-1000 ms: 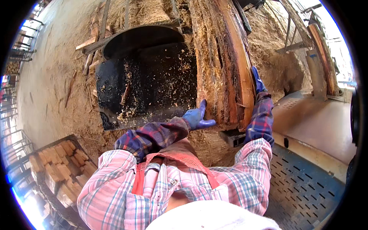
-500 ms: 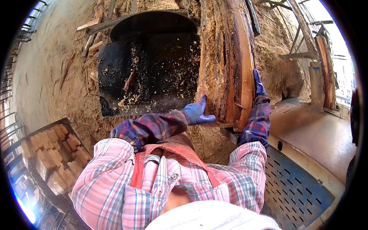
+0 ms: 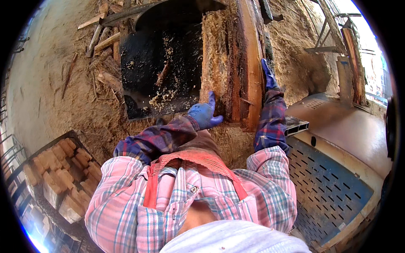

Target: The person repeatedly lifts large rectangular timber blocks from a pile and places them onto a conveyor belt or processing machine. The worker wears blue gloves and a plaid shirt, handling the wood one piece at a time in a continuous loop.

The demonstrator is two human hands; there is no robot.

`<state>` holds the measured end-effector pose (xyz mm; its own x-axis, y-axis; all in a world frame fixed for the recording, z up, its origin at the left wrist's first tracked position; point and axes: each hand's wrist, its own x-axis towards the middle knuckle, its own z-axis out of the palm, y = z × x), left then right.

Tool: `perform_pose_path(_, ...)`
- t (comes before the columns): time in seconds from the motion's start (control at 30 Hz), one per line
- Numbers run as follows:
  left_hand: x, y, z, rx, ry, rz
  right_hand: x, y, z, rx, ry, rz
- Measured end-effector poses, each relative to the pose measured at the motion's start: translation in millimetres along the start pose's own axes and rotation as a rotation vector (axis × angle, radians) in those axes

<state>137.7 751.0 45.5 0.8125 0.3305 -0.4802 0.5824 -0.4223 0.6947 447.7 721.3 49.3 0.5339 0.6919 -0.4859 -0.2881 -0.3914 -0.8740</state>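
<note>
A stack of long, rough wooden slabs with bark runs away from me, its left part strewn with sawdust. My left hand, in a blue glove, is at the near left corner of the wood. Its index finger points forward and its thumb reaches right, spread apart. My right hand, also gloved in blue, lies along the right side of the wood with its fingers stretched out. Left of the slabs is a black metal plate, scattered with wood chips and one bark piece.
Front left stands a crate of short wood blocks. At right are a blue slotted panel and a metal cover. A square metal tube end sits beside my right forearm. Scrap sticks lie on the sawdust-covered ground at far left.
The slabs have shifted left over the black plate, and both hands have moved left with them. The metal tube end beside my right forearm has come into view.
</note>
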Motion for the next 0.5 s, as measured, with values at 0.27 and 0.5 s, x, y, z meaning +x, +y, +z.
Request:
perform_pose_path(0.27,-46.1,-59.1,-6.1,-0.069,0.046,0.012,-14.1,22.6,79.0,-0.005,-0.042,-0.033)
perform_pose_path(0.5,-112.1,-120.5,-7.4,-0.078,0.154,-0.063,-9.7,80.9,135.4,0.189,-0.342,-0.253)
